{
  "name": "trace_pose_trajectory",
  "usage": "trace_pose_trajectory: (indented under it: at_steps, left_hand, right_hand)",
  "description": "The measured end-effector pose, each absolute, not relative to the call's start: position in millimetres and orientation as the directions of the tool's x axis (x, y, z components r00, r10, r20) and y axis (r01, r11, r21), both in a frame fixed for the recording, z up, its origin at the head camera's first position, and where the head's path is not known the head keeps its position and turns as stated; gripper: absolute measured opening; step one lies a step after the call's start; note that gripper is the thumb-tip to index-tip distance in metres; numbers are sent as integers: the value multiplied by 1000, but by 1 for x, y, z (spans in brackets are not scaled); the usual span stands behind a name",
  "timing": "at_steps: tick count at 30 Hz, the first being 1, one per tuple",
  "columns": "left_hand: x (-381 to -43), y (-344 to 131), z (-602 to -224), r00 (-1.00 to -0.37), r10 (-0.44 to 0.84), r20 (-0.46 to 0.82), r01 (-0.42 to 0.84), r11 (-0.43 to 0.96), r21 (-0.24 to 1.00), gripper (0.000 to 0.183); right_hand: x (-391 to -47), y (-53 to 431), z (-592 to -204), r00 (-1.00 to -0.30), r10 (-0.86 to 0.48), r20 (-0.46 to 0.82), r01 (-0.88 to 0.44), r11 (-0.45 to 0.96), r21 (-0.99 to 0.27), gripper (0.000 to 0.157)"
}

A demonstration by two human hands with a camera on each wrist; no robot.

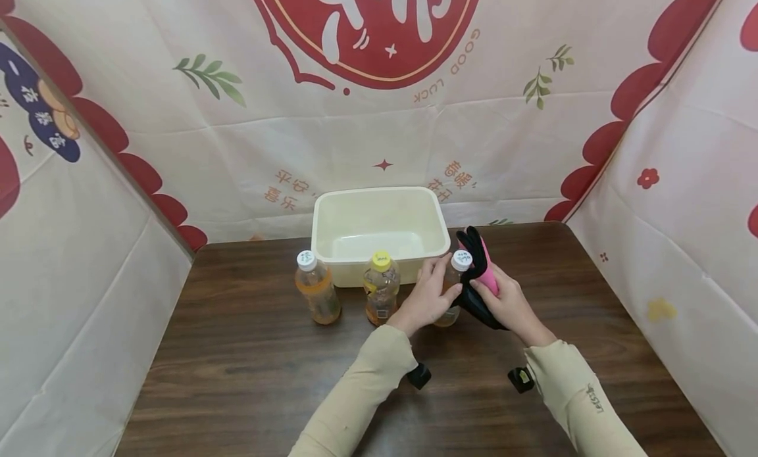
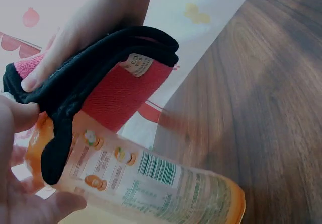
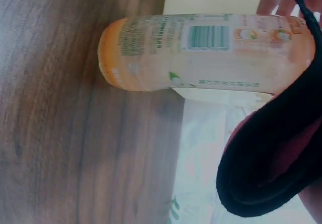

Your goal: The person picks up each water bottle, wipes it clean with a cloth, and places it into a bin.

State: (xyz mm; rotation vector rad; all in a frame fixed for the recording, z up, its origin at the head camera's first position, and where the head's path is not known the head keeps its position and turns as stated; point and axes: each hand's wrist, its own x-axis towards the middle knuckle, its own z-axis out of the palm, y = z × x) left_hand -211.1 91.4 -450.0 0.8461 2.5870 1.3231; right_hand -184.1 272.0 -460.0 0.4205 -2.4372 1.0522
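Note:
On the right side of the table, my left hand (image 1: 428, 296) grips the upper part of a white-capped drink bottle (image 1: 447, 317) standing upright. A folded pink cloth (image 1: 489, 281) with thick black edging is held in my right hand (image 1: 510, 306), its thumb pressing on the fold. In the left wrist view the cloth (image 2: 121, 90) lies against the bottle's shoulder (image 2: 166, 178), and a black strip of edging hangs across the label. The right wrist view shows the bottle's barcode label (image 3: 209, 38) and the looped black edge (image 3: 236, 183) close beside it.
A cream plastic bin (image 1: 381, 192) stands at the back of the brown table (image 1: 249, 352). A yellow-capped bottle (image 1: 381, 292) and another white-capped bottle (image 1: 318, 289) stand in front of it. Printed cloth walls (image 1: 355, 141) enclose the back and sides.

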Motion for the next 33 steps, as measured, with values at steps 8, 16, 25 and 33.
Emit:
trace_pose_trajectory:
  at_steps: [8, 16, 25, 33]
  left_hand:
    - [-213, 89, -451, -836, 531, 141, 413, 439, 798, 54]
    - [-213, 93, -454, -832, 526, 177, 449, 449, 773, 52]
    - [-213, 95, -454, -837, 515, 184, 458, 475, 751, 52]
    - [-213, 96, -455, -836, 519, 177, 453, 472, 756, 52]
  right_hand:
    - [-181, 271, -479, -859, -24, 511, -408, 634, -657, 37]
    - [-175, 274, -505, -834, -27, 551, -442, 629, -639, 40]
    - [-175, 283, -543, -896, -133, 423, -392, 687, -612, 27]
    - [-175, 286, -565, -927, -156, 342, -348, 703, -620, 32]
